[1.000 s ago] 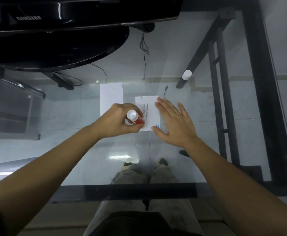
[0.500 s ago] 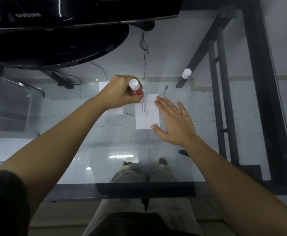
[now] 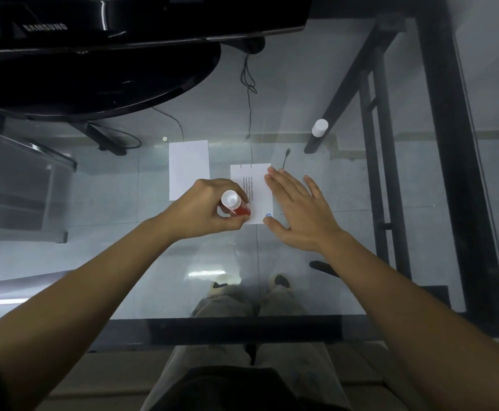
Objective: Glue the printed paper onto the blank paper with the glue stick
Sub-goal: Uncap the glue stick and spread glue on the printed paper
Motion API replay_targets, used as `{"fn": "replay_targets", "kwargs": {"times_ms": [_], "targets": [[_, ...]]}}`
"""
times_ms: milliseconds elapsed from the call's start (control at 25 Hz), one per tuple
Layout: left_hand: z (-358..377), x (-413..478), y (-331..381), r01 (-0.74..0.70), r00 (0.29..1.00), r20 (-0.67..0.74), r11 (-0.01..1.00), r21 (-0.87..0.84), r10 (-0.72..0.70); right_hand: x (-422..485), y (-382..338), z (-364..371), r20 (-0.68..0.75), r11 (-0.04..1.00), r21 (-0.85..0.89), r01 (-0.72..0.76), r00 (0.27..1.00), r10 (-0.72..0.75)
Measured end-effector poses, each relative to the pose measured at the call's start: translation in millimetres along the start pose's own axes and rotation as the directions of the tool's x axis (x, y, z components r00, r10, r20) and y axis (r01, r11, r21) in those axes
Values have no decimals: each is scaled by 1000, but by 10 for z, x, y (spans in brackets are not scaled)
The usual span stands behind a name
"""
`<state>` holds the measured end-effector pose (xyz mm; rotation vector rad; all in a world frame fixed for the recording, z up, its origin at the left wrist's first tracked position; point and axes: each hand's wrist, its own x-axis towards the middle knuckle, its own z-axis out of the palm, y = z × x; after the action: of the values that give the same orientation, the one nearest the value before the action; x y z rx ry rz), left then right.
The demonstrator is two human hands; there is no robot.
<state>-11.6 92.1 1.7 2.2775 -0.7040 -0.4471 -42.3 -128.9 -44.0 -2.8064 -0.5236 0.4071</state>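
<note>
The printed paper (image 3: pixel 255 185) lies on the glass table with lines of text along its left part. My right hand (image 3: pixel 297 209) rests flat on its right edge, fingers spread. My left hand (image 3: pixel 204 209) grips the red glue stick (image 3: pixel 235 204), white end pointing up at me, its lower end against the paper's near left corner. The blank paper (image 3: pixel 189 167) lies just left of the printed one, its near corner hidden by my left hand.
The white glue cap (image 3: pixel 319 127) stands at the back right of the glass table (image 3: pixel 124 262). A black monitor with a round base (image 3: pixel 94 78) fills the back left. A black frame bar (image 3: pixel 227 329) marks the near edge; cables and floor show through the glass.
My left hand ran the glue stick up to the paper's far left corner half a second ago, and has come back down to the near left corner. The right hand stayed put.
</note>
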Motion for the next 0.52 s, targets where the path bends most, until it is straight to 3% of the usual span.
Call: {"fn": "replay_targets", "kwargs": {"times_ms": [240, 520], "targets": [[-69, 155, 18, -62, 995, 80, 997, 39, 59, -3, 3, 0, -7, 999, 33, -3, 1000, 3], [-338, 591, -134, 62, 996, -71, 995, 80, -57, 18, -1, 16, -13, 997, 77, -5, 1000, 6]]}}
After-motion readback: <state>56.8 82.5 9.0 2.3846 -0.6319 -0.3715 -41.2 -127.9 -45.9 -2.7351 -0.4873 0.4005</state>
